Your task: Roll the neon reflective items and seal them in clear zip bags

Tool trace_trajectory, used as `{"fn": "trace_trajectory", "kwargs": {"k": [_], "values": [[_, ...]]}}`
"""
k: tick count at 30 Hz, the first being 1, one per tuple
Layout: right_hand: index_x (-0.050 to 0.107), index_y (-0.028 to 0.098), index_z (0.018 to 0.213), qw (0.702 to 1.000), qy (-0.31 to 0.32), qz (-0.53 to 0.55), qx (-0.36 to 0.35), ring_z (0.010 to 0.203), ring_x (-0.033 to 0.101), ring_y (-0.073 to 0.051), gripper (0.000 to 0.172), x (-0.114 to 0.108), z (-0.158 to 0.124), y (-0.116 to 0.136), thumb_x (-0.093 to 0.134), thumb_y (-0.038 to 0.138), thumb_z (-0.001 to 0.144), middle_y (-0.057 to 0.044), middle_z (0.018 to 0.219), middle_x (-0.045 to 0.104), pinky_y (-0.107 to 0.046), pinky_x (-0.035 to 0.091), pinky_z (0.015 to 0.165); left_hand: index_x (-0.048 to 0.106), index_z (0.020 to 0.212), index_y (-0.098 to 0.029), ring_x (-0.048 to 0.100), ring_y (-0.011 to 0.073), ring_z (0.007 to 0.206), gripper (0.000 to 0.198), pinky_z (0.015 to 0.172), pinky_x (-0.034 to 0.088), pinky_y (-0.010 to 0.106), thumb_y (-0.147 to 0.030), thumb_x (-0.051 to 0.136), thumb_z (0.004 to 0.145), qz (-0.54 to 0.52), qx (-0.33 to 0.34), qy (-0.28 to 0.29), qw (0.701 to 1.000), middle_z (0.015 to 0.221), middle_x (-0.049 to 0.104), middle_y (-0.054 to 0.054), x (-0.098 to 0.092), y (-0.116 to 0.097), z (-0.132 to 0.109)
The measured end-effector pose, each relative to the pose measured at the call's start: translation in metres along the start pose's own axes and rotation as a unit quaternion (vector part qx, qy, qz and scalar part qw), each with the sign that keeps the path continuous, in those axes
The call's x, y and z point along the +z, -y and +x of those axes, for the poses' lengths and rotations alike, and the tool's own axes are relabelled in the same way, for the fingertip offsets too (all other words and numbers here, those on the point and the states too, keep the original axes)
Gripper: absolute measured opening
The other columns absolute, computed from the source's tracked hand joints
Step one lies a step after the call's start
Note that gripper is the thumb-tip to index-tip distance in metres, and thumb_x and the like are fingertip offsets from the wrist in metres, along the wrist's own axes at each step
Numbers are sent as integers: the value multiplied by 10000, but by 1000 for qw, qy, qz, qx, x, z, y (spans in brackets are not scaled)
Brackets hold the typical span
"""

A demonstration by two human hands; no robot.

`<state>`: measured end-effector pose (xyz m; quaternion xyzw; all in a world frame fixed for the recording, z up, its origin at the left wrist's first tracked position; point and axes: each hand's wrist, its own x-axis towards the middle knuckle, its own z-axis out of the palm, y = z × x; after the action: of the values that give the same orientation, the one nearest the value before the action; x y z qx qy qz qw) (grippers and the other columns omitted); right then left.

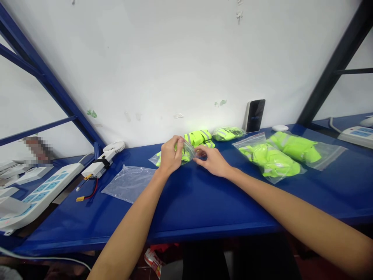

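A clear zip-lock bag [189, 149] with a yellow-green reflective vest inside lies on the blue table under my hands. My left hand [171, 152] pinches the bag's zip edge between thumb and fingers. At the other end of that edge, my right hand [210, 158] has its thumb and fingers closed on the plastic. Just behind them sits a folded reflective vest [199, 137], and a bagged vest [229, 133] rests to its right. An empty clear bag [129, 182] lies flat to the left of my left forearm.
Two bagged vests [274, 161] overlap on the right. A phone-like device with a dark screen [255, 116] leans near the wall. To the left are a white fan [114, 147], a battery pack with wires [97, 168] and a long power strip [43, 194]. Shelf posts [58, 87] frame the table [210, 210].
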<state>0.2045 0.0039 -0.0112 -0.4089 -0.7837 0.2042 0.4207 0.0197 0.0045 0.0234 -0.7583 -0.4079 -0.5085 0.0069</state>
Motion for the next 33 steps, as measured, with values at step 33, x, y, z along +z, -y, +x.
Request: {"fn": "trace_trajectory", "kwargs": {"k": [33], "values": [[642, 142, 674, 948, 145, 197, 202, 492, 342, -92, 244, -12, 8, -1, 605, 377, 727, 50, 513, 445, -253, 262, 504, 486, 578, -157, 310, 82, 522, 329, 521, 239, 238, -414, 540, 776, -288, -231, 326, 870, 547, 367, -51, 27, 16, -18]]}}
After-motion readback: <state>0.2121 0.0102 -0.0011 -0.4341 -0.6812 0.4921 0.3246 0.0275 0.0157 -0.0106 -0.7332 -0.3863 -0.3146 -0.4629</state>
